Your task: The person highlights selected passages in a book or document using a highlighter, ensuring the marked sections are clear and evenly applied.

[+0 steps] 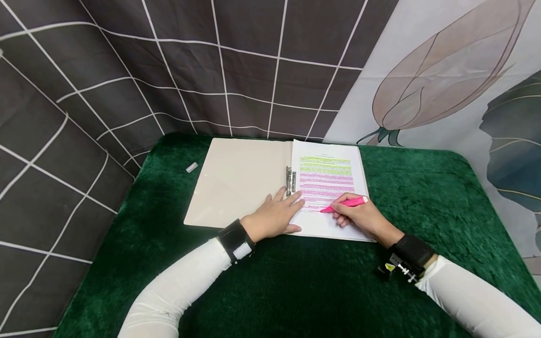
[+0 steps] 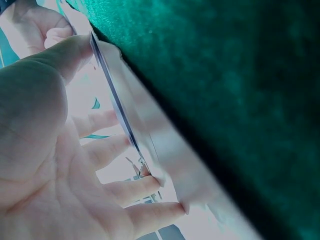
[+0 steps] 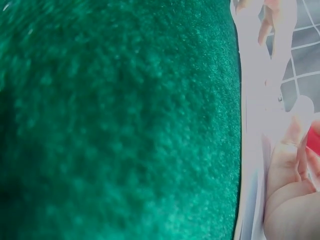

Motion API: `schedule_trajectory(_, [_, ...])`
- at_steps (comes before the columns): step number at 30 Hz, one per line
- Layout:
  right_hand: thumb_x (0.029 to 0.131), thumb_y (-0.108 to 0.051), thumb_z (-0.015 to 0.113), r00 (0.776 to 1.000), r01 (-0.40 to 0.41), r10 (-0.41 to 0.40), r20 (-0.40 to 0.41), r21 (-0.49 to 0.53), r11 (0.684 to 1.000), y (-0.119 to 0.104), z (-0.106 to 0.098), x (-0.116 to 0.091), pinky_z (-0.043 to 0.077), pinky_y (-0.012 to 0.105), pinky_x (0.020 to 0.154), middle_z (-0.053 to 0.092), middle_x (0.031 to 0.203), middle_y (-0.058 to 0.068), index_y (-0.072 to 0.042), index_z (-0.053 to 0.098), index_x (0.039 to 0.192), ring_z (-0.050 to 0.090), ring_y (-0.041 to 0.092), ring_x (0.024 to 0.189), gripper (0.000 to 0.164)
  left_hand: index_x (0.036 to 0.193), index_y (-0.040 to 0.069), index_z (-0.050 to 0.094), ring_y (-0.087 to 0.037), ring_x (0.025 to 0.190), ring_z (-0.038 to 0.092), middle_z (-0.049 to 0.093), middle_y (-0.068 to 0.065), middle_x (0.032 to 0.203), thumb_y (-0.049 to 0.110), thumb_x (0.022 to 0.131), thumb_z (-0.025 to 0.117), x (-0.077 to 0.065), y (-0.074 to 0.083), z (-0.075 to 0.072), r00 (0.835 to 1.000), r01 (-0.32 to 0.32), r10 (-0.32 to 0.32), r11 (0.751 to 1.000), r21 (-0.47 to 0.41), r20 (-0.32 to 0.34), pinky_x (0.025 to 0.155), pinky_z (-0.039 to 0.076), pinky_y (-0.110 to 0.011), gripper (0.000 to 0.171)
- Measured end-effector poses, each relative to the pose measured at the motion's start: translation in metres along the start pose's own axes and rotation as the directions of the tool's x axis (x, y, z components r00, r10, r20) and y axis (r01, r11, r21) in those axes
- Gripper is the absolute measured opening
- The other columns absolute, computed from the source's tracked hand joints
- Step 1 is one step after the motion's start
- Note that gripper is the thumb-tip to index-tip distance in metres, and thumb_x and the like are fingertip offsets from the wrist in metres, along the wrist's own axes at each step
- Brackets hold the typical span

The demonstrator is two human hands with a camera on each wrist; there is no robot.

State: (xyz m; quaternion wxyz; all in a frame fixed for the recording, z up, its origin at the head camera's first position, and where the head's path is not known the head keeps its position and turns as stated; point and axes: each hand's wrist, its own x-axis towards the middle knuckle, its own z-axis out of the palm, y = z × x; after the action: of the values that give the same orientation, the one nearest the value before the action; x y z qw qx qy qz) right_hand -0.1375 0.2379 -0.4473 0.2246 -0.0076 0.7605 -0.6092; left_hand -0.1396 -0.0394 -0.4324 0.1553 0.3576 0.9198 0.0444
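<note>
A white printed sheet (image 1: 313, 225) lies on the right side of an opened clip folder (image 1: 245, 178). Yellow-green marking covers its upper lines, pink the lines below. My right hand (image 1: 355, 213) pinches a pink highlighter (image 1: 351, 202), its tip at the lowest pink lines. In the right wrist view only a red-pink bit of the highlighter (image 3: 314, 141) shows beside the fingers. My left hand (image 1: 274, 213) rests with spread fingers across the folder's fold and the sheet's left edge, just below the metal clip (image 1: 290, 180). The left wrist view shows those fingers (image 2: 132, 190) extended.
A small whitish piece (image 1: 192, 167), perhaps a cap or eraser, lies left of the folder. Everything sits on a green plush-covered table (image 1: 270, 281). Behind it hang a dark grid-patterned cloth (image 1: 249, 70) and a white cloth with a flower print (image 1: 444, 70).
</note>
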Motion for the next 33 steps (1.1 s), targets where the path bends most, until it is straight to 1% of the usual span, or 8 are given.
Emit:
schedule_trajectory(5, [0.101,-0.022,0.069,1.0,-0.006,0.006,0.007,0.011,1.0,-0.0004,-0.0009,-0.0016,0.061,0.025,0.063,0.074,0.083,0.002,0.009,0.06,0.115,0.069,0.008,0.066,0.035,0.163,0.018,0.034,-0.049,0.155,0.02,0.02,-0.007,0.173,0.057,0.1,0.058,-0.0007,0.0004,-0.001,1.0,0.002,-0.002,1.0,-0.005,0.009,0.114,0.035,-0.069,0.077])
schedule_trajectory(12, [0.101,-0.022,0.068,1.0,-0.005,0.005,0.02,0.008,1.0,-0.0007,-0.0031,-0.0024,0.061,0.024,0.064,0.074,0.084,0.003,0.009,0.059,0.115,0.068,0.007,0.066,0.036,0.162,0.017,0.035,-0.05,0.155,0.021,0.021,-0.008,0.172,0.056,0.1,0.059,-0.0017,-0.0002,-0.0023,1.0,-0.005,0.004,1.0,-0.01,-0.003,0.113,0.036,-0.069,0.077])
schedule_trajectory(27, [0.102,-0.024,0.067,1.0,-0.002,0.003,0.003,-0.055,0.998,0.0011,-0.0087,-0.0043,0.06,0.024,0.064,0.074,0.087,0.004,0.01,0.061,0.117,0.069,0.008,0.068,0.037,0.162,0.017,0.035,-0.051,0.154,0.021,0.02,-0.008,0.172,0.056,0.099,0.06,-0.0006,-0.0004,-0.0009,1.0,-0.011,0.011,1.0,-0.012,-0.005,0.113,0.036,-0.07,0.078])
schedule_trajectory(33, [0.101,-0.025,0.069,1.0,-0.003,0.002,-0.014,-0.056,0.998,0.0011,-0.0098,-0.0055,0.06,0.024,0.063,0.075,0.085,0.003,0.011,0.062,0.116,0.069,0.008,0.066,0.039,0.162,0.016,0.034,-0.051,0.155,0.019,0.019,-0.009,0.173,0.055,0.1,0.059,-0.0003,-0.0005,-0.0011,1.0,-0.007,0.007,0.999,-0.033,0.005,0.113,0.035,-0.071,0.078])
